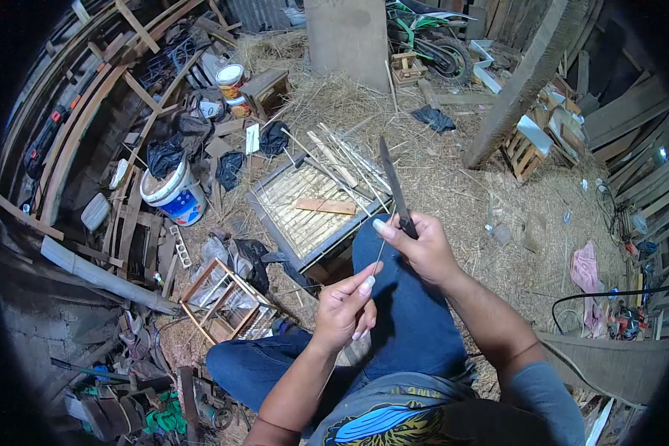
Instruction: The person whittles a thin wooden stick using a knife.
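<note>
Knife handle (406,224) partly hidden in right hand (428,247); thin strip (381,256) faint.

Straw-strewn floor (453,197), cluttered round the edges. Plank wall (630,108) at right, grey block wall (36,323) lower left, corrugated metal sheet (254,15) at back. Thick wooden post (519,85) right of middle. Tall upright board (347,41) and green motorbike (442,50) at far end. Timber framing (82,134) along left, low wooden stool (264,80) near. Mid-floor brightly lit, lower left dim.
</note>
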Motion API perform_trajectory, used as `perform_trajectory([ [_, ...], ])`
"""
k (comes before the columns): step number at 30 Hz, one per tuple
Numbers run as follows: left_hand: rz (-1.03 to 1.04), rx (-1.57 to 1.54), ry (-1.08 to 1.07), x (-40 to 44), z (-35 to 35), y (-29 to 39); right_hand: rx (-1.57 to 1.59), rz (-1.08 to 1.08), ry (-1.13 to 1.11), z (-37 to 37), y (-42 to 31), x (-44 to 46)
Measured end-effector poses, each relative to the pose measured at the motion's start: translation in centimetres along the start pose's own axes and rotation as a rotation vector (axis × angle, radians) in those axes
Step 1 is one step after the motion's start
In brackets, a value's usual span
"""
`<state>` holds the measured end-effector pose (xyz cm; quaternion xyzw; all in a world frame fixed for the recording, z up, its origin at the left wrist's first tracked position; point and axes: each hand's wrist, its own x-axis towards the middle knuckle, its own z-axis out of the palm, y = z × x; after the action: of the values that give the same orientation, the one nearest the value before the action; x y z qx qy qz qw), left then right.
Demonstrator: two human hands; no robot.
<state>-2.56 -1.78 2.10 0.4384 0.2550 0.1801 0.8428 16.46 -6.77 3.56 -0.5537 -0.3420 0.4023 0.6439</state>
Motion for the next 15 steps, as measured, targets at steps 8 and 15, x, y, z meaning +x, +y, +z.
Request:
perform_trajectory([
  [8,0.027,-0.032,0.004,0.4,-0.9,-0.8,-0.132,-0.039,-0.006,-0.3,-0.6,0.9],
  [15,0.070,-0.089,0.011,1.0,-1.2,-0.2,-0.877,-0.304,-0.080,0.2,-2.1,-4.1],
])
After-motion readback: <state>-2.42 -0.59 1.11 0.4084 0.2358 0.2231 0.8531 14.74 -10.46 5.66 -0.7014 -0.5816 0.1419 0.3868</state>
